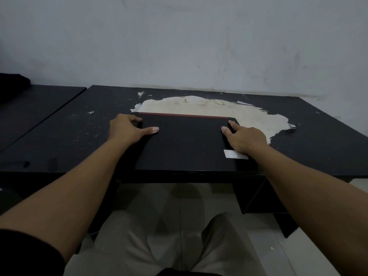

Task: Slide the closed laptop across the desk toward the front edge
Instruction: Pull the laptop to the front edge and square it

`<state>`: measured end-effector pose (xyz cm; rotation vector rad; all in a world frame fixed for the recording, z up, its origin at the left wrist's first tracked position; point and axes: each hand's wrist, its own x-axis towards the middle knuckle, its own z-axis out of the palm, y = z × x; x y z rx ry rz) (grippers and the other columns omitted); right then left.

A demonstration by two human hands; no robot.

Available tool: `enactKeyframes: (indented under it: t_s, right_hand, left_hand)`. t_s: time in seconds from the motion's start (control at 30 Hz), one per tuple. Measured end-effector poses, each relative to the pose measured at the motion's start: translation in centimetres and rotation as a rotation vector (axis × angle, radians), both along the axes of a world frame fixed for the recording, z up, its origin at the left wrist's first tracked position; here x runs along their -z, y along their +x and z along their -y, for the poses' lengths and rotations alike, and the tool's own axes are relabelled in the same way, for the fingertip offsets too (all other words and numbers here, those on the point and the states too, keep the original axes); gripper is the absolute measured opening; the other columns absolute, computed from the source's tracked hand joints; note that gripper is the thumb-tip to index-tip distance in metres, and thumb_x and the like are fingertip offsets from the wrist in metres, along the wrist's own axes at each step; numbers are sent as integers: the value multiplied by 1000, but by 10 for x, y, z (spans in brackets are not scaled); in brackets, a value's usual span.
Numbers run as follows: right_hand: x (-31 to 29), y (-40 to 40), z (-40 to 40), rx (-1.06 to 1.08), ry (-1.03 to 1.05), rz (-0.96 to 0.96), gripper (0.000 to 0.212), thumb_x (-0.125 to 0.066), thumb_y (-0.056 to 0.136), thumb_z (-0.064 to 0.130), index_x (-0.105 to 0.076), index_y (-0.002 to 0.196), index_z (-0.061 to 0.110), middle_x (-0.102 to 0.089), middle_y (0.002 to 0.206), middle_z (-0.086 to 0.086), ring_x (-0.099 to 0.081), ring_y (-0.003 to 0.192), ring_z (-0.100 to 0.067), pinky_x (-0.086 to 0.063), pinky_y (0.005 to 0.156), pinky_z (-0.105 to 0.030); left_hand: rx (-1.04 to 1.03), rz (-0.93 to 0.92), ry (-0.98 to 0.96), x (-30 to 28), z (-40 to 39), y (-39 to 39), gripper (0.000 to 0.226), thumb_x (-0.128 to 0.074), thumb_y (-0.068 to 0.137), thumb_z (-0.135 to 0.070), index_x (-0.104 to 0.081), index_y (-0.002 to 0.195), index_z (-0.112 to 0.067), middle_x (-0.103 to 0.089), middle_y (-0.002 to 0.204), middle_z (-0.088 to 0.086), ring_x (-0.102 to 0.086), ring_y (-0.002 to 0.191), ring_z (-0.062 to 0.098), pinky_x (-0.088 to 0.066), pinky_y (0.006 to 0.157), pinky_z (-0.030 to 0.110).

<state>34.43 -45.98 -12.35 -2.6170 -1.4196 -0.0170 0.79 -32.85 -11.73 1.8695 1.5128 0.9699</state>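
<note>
Two desks stand side by side against one pale, scuffed wall (199,42). The left desk (29,108) is dark and matte, with a black, soft-looking bundle (12,86) at its far left corner. A narrow gap parts it from the main desk (69,140), whose black laminate is speckled with small chips. At the back of that top one large ragged patch (219,108) has peeled away to bare cream board, its torn edges curling on the right.

One laptop (187,144), closed, lies flat in the middle of the main desk. It is a black, matte rectangle with rounded corners; a thin red strip (183,115) runs along its far edge, which overlaps the cream patch. Its near edge sits at the desk's front edge. One small white rectangular sticker (231,154) is on the lid near its right front corner.

Two bare hands hold the laptop, one per side. The left hand (127,130) clasps the left edge near the far corner, fingers curled over the side, thumb laid flat on the lid. The right hand (245,138) mirrors it at the right edge, thumb and one finger on the lid, the remaining fingers hidden; its heel touches the sticker.

Below, two legs in light, smooth trousers (123,246) sit over a pale tiled floor (310,248).
</note>
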Motion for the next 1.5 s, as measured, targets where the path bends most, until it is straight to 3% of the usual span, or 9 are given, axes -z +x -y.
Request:
enactKeyframes:
  t_s: [0.37,0.47,0.57,0.67,0.77,0.87,1.03,1.23,1.5]
  right_hand:
    - [4,-3,2,35,29,-134,76,-19,97,77,-19,163,41,-42,157,-18,-41,140,-41,-38,107,-51]
    - [5,-10,13,73,83,-240,75,-29,96,77,-24,162,43,-30,158,-22,-37,140,-45,-35,111,-54]
    - [5,-14,43,-9,202,-297,77,-49,88,81,-42,155,44,-42,152,-17,-43,137,-41,-38,111,-51]
    - [11,-19,88,-178,386,-433,75,-65,75,85,-60,140,47,-58,145,10,-54,130,-17,-45,102,-37]
    - [18,-26,124,-333,441,-539,80,-77,59,86,-59,133,60,-45,137,45,-48,122,16,-39,95,-17]
    - [24,-23,131,-399,365,-491,93,-90,53,73,-51,138,65,-28,158,33,-37,135,8,-36,105,-23]
    - [31,-20,127,-399,427,-395,93,-86,54,65,-54,140,59,-27,151,36,-31,130,14,-24,95,4]
    - [32,-18,126,-387,430,-422,91,-87,53,63,-56,138,58,-33,163,20,-38,145,-6,-35,118,-38]
    - [33,-18,127,-391,465,-459,90,-85,49,66,-59,135,59,-32,156,32,-37,138,4,-34,112,-25]
  left_hand:
    - [11,-201,42,-5,7,3,77,-81,63,-75,-76,122,-25,-66,138,5,-59,128,29,-46,100,41]
    - [90,-215,-5,-4,21,-4,91,-69,67,-85,-66,138,-28,-52,153,6,-47,139,31,-40,108,47]
    - [187,-143,-26,3,47,-30,104,-66,56,-96,-54,146,-44,-43,160,0,-40,144,23,-36,109,44]
    - [316,-127,-51,18,73,-58,106,-76,45,-92,-44,142,-65,-28,166,-4,-23,152,14,-28,114,41]
    - [353,-123,-28,28,87,-70,103,-74,46,-93,-42,141,-68,-18,169,0,-15,154,15,-25,115,41]
    - [291,-194,60,34,96,-66,106,-75,48,-87,-43,146,-60,-29,165,1,-23,151,18,-31,113,43]
    - [143,-175,218,46,108,-57,102,-79,52,-74,-50,147,-50,-47,151,8,-30,136,15,-38,105,42]
    - [120,-203,251,51,109,-58,101,-76,55,-74,-51,149,-46,-50,148,11,-35,141,22,-40,106,49]
    - [121,-232,205,50,109,-58,102,-77,56,-72,-49,150,-45,-47,153,12,-24,148,45,-31,111,63]
